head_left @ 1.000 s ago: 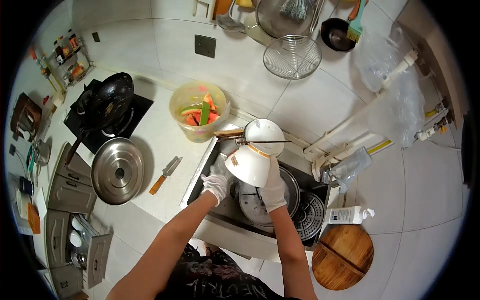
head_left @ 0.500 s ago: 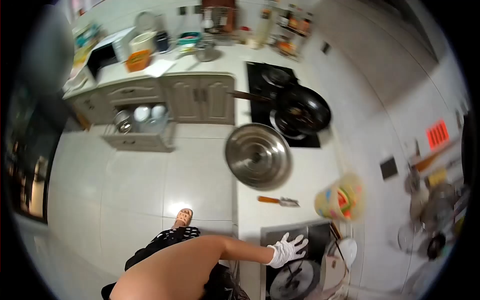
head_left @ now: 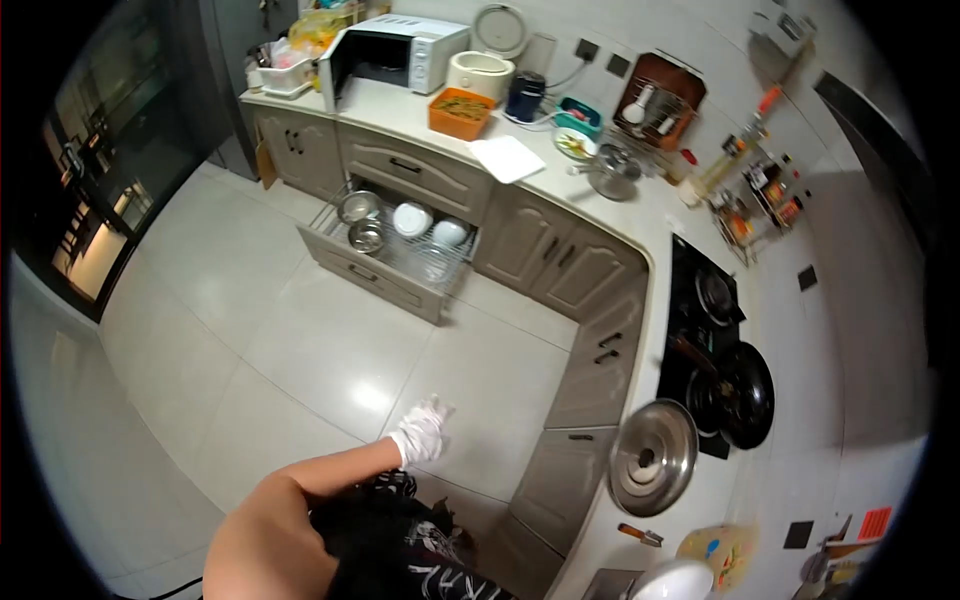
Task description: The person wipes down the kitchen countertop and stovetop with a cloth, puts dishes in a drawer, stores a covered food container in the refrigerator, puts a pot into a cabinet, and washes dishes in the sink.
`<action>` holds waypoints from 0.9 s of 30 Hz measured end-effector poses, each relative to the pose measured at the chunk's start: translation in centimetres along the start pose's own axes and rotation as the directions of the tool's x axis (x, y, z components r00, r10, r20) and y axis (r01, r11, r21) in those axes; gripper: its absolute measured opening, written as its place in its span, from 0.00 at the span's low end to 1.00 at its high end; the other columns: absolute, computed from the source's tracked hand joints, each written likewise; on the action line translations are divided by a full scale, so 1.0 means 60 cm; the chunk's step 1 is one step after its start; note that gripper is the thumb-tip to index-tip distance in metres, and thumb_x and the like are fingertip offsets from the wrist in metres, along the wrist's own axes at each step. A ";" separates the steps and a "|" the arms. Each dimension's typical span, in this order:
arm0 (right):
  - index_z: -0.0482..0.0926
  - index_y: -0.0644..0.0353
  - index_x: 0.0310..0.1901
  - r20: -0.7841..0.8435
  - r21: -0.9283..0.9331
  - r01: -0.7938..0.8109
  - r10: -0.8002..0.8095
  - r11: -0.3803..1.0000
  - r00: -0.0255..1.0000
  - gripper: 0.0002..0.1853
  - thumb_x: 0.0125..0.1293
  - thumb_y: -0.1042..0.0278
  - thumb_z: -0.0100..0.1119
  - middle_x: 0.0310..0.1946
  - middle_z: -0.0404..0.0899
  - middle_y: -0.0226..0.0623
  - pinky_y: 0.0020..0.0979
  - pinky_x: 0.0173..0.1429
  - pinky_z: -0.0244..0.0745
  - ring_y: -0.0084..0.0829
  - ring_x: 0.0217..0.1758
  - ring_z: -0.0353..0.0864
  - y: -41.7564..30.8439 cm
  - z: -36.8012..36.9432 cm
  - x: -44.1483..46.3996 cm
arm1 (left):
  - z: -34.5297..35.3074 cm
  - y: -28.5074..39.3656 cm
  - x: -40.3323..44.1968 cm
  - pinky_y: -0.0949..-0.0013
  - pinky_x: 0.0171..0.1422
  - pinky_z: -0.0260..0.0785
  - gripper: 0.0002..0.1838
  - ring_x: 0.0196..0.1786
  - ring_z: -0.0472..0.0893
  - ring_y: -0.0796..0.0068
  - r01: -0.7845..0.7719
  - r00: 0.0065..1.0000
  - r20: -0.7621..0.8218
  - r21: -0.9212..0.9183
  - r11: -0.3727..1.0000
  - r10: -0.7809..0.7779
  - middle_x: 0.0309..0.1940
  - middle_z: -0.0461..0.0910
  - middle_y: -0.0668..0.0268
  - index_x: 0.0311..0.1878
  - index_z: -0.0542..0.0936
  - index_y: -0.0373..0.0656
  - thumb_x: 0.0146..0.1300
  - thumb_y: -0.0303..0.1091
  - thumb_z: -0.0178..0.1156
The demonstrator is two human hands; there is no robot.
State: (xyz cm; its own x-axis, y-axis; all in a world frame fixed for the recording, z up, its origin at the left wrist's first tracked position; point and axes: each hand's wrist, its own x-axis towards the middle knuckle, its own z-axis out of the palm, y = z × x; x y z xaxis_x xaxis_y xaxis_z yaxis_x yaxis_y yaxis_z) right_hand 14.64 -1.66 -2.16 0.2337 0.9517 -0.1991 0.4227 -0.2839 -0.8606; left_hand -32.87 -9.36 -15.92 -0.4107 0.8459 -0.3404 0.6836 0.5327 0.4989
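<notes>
Pulled-out drawer lies above the gloved left hand

The drawer (head_left: 395, 288) is in the upper middle of the frame, drawn out from the cabinets. Its long front slants from upper left to lower right, with the lower right end nearest the left hand (head_left: 424, 428). Inside, two white bowls (head_left: 412, 218) sit in the middle and to the right, and metal bowls (head_left: 358, 206) at the left end.

The left hand, in a white glove, is well apart from the drawer, near the centre of the frame over the floor (head_left: 300, 330). Its fingers extend loosely toward the upper right and nothing shows in its grasp, so the drawer lies almost straight up the frame from it. The right hand is out of view, so its state cannot be told.

Another white bowl (head_left: 672, 580) is cut off by the bottom edge at lower right; what supports it is hidden. Just above it on the counter (head_left: 650, 222) lie a knife (head_left: 640, 535) and a large metal lid (head_left: 653, 457), with a plastic bucket (head_left: 718, 555) to the right. Farther up that side, a black wok (head_left: 747, 395) rests on the stove; a microwave (head_left: 430, 60) stands at the top.
</notes>
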 end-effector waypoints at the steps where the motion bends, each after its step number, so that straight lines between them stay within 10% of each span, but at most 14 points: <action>1: 0.76 0.66 0.38 0.062 0.596 -0.302 0.332 0.744 0.941 0.10 0.56 0.69 0.55 0.28 0.77 0.37 0.29 0.31 0.73 0.30 0.27 0.74 -0.035 0.055 0.017 | -0.023 -0.059 0.001 0.51 0.67 0.55 0.35 0.62 0.62 0.38 0.041 0.998 -0.054 -0.046 0.998 -0.044 0.60 0.57 0.34 0.62 0.63 0.41 0.49 0.42 0.58; 4: 0.73 0.56 0.34 0.381 0.230 -0.617 0.513 0.753 0.769 0.12 0.57 0.57 0.53 0.25 0.73 0.30 0.21 0.26 0.66 0.21 0.23 0.70 -0.098 0.211 0.097 | -0.084 -0.199 -0.001 0.52 0.66 0.55 0.33 0.61 0.62 0.38 0.105 0.970 -0.198 -0.198 0.975 -0.145 0.58 0.60 0.35 0.59 0.67 0.39 0.49 0.43 0.58; 5: 0.71 0.51 0.26 0.125 0.401 -0.476 0.469 0.782 0.875 0.10 0.58 0.56 0.48 0.18 0.70 0.23 0.21 0.15 0.54 0.16 0.13 0.60 -0.137 0.322 0.085 | -0.099 -0.237 -0.001 0.52 0.66 0.56 0.32 0.61 0.62 0.38 0.116 0.956 -0.236 -0.249 0.962 -0.177 0.58 0.61 0.35 0.58 0.68 0.38 0.49 0.44 0.58; 8: 0.70 0.52 0.20 0.457 0.190 -0.611 0.481 0.769 0.748 0.11 0.57 0.61 0.47 0.11 0.66 0.23 0.23 0.08 0.47 0.18 0.06 0.54 -0.280 0.483 0.054 | -0.111 -0.337 0.008 0.52 0.65 0.56 0.32 0.61 0.63 0.38 0.215 0.894 -0.309 -0.337 0.917 -0.323 0.56 0.63 0.35 0.57 0.69 0.38 0.49 0.44 0.58; 15: 0.71 0.63 0.41 0.640 -0.004 -0.310 0.240 0.951 0.730 0.12 0.55 0.70 0.55 0.20 0.75 0.36 0.18 0.10 0.56 0.23 0.12 0.69 -0.332 0.914 0.144 | -0.163 -0.470 0.072 0.54 0.62 0.61 0.26 0.56 0.68 0.40 0.334 0.743 -0.407 -0.462 0.821 -0.532 0.52 0.68 0.38 0.52 0.72 0.35 0.48 0.37 0.58; 18: 0.73 0.59 0.32 0.739 -0.127 -0.188 0.219 0.974 0.637 0.04 0.57 0.69 0.53 0.15 0.68 0.27 0.19 0.13 0.54 0.19 0.13 0.64 -0.352 1.128 0.146 | -0.206 -0.509 0.112 0.57 0.57 0.66 0.23 0.50 0.73 0.45 0.400 0.678 -0.406 -0.496 0.771 -0.613 0.45 0.74 0.43 0.49 0.73 0.34 0.48 0.34 0.58; 22: 0.72 0.64 0.37 0.832 -0.361 -0.137 0.385 0.922 0.399 0.07 0.58 0.71 0.52 0.22 0.73 0.32 0.21 0.14 0.59 0.22 0.17 0.73 -0.347 1.403 0.121 | -0.185 -0.604 0.188 0.60 0.59 0.65 0.24 0.53 0.73 0.48 0.448 0.658 -0.265 -0.614 0.649 -0.705 0.48 0.75 0.46 0.51 0.73 0.34 0.51 0.34 0.59; 24: 0.71 0.65 0.40 0.985 0.073 0.329 -0.119 0.942 0.123 0.10 0.58 0.71 0.52 0.24 0.75 0.35 0.20 0.14 0.59 0.23 0.17 0.75 -0.158 1.562 0.184 | -0.194 -0.635 0.243 0.61 0.59 0.65 0.24 0.54 0.73 0.51 0.463 0.662 -0.206 -0.644 0.609 -0.721 0.49 0.75 0.47 0.52 0.72 0.33 0.52 0.34 0.59; 27: 0.70 0.64 0.44 0.859 -0.387 -0.140 0.411 0.912 0.306 0.12 0.59 0.71 0.51 0.26 0.77 0.37 0.20 0.13 0.60 0.23 0.18 0.75 -0.253 1.713 0.037 | -0.173 -0.711 0.338 0.62 0.59 0.65 0.26 0.54 0.74 0.52 0.516 0.663 -0.075 -0.676 0.527 -0.745 0.50 0.74 0.47 0.54 0.70 0.33 0.53 0.35 0.59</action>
State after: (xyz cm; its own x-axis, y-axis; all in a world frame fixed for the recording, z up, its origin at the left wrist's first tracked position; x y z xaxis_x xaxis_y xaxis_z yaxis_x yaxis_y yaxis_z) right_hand -81.22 16.76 -37.72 -0.5063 0.2753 -0.8172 0.6912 -0.4372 -0.5755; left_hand -76.61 -14.63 -35.81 -0.8268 0.1655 -0.5376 -0.2596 0.7356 0.6257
